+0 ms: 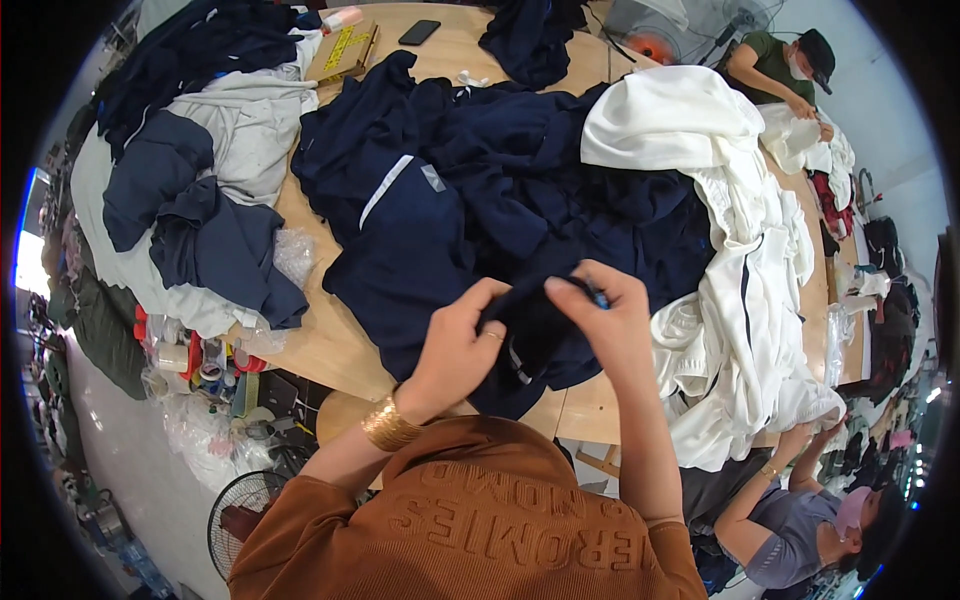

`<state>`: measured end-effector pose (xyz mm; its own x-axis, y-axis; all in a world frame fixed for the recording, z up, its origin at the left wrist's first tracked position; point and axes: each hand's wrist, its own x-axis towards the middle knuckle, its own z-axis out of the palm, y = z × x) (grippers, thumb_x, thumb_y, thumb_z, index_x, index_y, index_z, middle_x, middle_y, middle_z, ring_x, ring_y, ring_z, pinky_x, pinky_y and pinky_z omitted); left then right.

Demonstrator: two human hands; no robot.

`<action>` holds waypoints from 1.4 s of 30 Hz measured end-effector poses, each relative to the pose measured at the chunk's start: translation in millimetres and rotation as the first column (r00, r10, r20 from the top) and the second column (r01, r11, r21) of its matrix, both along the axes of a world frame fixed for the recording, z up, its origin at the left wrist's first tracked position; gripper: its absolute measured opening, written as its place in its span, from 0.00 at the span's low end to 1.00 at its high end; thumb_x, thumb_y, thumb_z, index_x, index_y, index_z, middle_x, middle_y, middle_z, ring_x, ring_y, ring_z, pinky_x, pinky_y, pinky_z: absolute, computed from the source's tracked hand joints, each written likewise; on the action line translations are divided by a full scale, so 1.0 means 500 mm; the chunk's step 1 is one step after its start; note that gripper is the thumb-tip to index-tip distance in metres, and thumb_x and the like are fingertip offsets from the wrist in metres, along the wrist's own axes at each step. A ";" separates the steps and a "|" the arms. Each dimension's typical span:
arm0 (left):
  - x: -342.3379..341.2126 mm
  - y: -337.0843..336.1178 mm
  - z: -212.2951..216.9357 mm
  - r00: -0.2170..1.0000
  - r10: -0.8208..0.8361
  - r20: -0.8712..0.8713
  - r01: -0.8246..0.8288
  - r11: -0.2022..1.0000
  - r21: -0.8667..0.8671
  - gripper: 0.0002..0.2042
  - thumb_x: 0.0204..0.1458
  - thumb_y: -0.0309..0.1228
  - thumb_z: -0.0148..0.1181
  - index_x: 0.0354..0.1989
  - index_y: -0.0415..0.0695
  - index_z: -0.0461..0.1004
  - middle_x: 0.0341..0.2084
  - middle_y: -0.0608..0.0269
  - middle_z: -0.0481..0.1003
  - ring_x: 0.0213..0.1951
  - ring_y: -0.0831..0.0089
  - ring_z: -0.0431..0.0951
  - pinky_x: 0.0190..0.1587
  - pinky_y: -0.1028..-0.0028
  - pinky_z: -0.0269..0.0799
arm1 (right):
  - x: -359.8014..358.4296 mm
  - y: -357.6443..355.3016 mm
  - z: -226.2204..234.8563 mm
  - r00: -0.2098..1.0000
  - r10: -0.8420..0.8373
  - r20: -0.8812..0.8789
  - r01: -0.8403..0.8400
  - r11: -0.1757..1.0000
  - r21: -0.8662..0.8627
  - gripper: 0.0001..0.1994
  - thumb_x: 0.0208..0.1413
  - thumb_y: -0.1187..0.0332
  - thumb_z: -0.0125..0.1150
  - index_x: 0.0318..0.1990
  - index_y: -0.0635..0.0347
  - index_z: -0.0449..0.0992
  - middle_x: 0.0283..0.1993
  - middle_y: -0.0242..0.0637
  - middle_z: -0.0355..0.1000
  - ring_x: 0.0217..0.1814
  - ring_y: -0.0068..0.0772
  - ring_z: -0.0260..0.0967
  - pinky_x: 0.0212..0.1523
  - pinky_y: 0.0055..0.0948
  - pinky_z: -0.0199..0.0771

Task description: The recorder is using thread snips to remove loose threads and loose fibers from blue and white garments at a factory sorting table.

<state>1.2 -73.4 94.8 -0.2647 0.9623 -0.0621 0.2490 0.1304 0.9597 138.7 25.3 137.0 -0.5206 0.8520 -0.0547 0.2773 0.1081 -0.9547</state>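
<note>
A dark navy garment [400, 225] with a white stripe is spread over the table in front of me, bunched with more navy cloth. My left hand [458, 345] is closed on a gathered edge of it, thumb on top. Just to the right, my right hand [607, 312] pinches the same cloth. A small blue thing [600, 299] shows by the fingers of that hand; its kind is too hidden to tell. Between my hands the cloth is raised and folded, and a short white strip [517, 362] shows below it.
White garments [735, 250] are heaped on the right; grey and navy ones [160, 190] lie on the left. A phone [419, 33] and a cardboard box [345, 52] are at the far side. Two co-workers [785, 75] [790, 535] handle cloth at the right. A fan [243, 520] stands lower left.
</note>
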 end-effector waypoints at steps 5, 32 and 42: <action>-0.051 -0.009 0.013 0.829 -0.135 0.542 0.108 0.991 0.081 0.11 0.44 0.16 0.42 0.35 0.32 0.70 0.28 0.69 0.71 0.31 0.86 0.68 0.37 0.84 0.64 | 0.031 0.009 0.010 0.996 -0.060 -0.070 0.041 0.967 -0.252 0.15 0.48 0.66 0.61 0.16 0.59 0.65 0.15 0.17 0.51 0.20 0.09 0.44 0.20 0.17 0.39; -0.052 0.001 -0.055 0.531 -0.028 0.847 0.016 1.000 0.022 0.15 0.44 0.16 0.43 0.41 0.36 0.71 0.34 0.62 0.74 0.33 0.77 0.75 0.40 0.76 0.72 | 0.031 -0.016 -0.107 0.964 0.256 -0.074 -0.265 0.950 -0.162 0.17 0.43 0.70 0.66 0.42 0.60 0.72 0.37 0.32 0.71 0.39 0.21 0.66 0.43 0.21 0.64; -0.056 0.008 -0.001 0.436 0.033 0.899 -0.056 0.998 -0.009 0.29 0.43 0.15 0.41 0.59 0.41 0.57 0.46 0.62 0.68 0.38 0.79 0.73 0.38 0.81 0.71 | 0.065 0.002 -0.075 0.954 0.039 -0.296 -0.119 0.959 -0.256 0.05 0.49 0.74 0.55 0.25 0.63 0.67 0.23 0.25 0.62 0.24 0.16 0.57 0.25 0.16 0.55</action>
